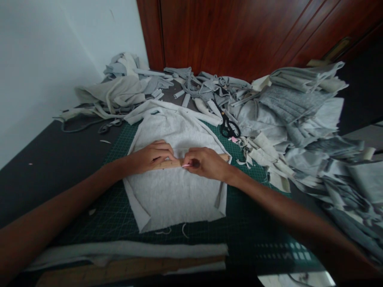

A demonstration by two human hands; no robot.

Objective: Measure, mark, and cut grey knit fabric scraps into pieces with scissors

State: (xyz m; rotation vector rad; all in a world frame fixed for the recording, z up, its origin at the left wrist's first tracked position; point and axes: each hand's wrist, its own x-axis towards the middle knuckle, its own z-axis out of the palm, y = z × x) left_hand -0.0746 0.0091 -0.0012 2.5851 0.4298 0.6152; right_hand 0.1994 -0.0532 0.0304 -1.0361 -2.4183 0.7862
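A light grey piece of fabric (176, 199) lies spread on a green cutting mat (119, 143), its side edges partly folded or curled. Across its middle runs a wooden ruler (167, 164). My left hand (151, 156) presses down on the ruler's left part with bent fingers, thumb and fingertips on it. My right hand (208, 163) is closed in a pinch at the ruler's lower edge. Between its fingertips shows the tip of a small pink piece (186, 165) that looks like tailor's chalk; the rest is hidden by the fingers.
Black-handled scissors (229, 126) lie right of the fabric, near cream scraps (266, 155). Piles of grey cloth (299, 103) fill the right side, with more scraps (119, 89) along the wall and wooden door. Near the front edge lie a fabric strip (143, 249) and another wooden ruler (125, 270).
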